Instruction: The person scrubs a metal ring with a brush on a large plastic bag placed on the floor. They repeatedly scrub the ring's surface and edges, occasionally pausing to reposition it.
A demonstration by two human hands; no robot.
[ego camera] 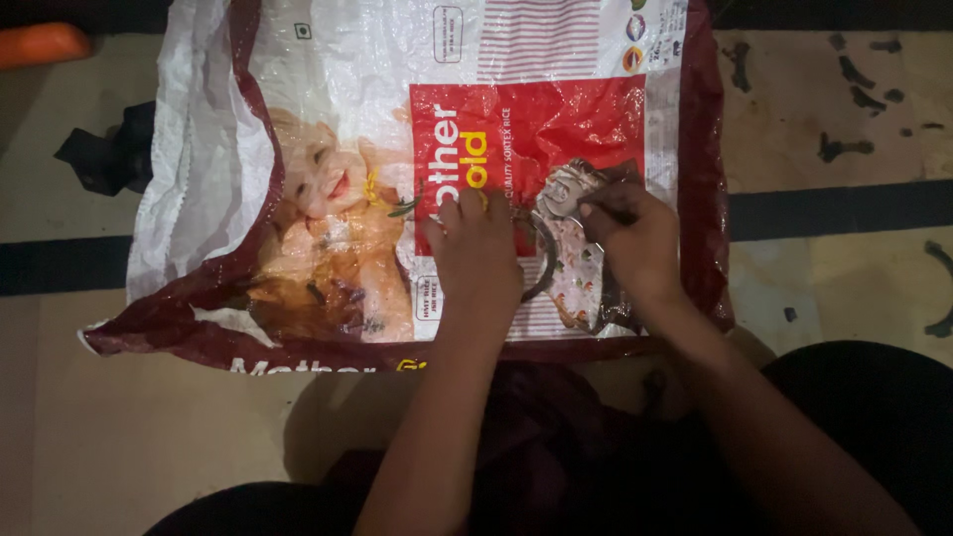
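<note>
Floor work, seen from above. A large woven plastic sack (328,179) lies flat on the tiled floor (129,427) as a mat: white and red panels, dark maroon border, a printed picture at its left half, a striped patch at top centre, small round badges in the top right corner. Left hand (475,253) presses down flat on the sack's red panel, fingers together, gripping nothing that I can make out. Right hand (635,243) has its grip pinched shut on a small shiny metal piece (564,191), crumpled-looking, held just above a dark curved strip (544,273) lying between the two hands; what the piece is, cannot tell. Risk, as I judge it: the sack is glossy and wrinkled, so small parts could slide or the mat could shift if the left hand lifts. Dim light makes a dropped piece hard to find. Dark cloth (104,154) lies on the floor at left, an orange object (40,42) in the top left corner.
</note>
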